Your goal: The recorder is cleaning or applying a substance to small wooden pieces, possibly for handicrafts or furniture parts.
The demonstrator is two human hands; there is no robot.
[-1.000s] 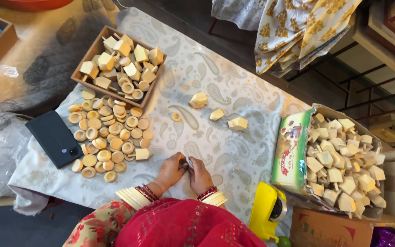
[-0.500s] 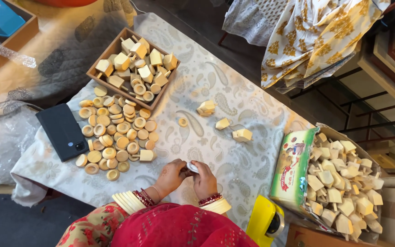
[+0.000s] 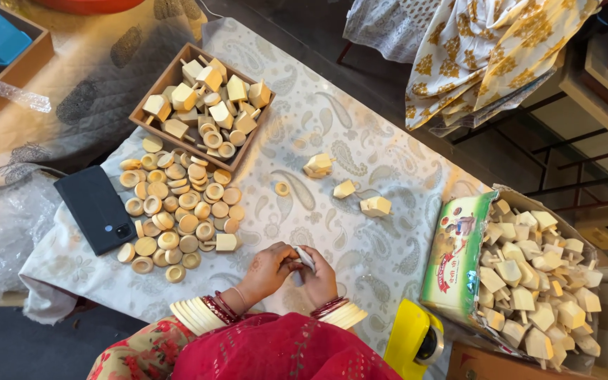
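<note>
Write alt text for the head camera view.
Both hands, left and right, pinch a small pale piece over a patterned cloth. Wooden rings lie left beside a phone; a box of wooden blocks sits right.

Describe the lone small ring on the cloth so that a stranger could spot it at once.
Start at the wooden tray of blocks at the top of the patterned cloth. Right of its lower corner lies one small ring, alone on bare cloth, unlike the crowded discs below the tray.

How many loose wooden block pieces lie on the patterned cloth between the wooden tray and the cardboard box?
3. One block lies nearest the wooden tray, a smaller block sits in the middle, and a third block lies nearest the cardboard box. None looks hidden.
</note>
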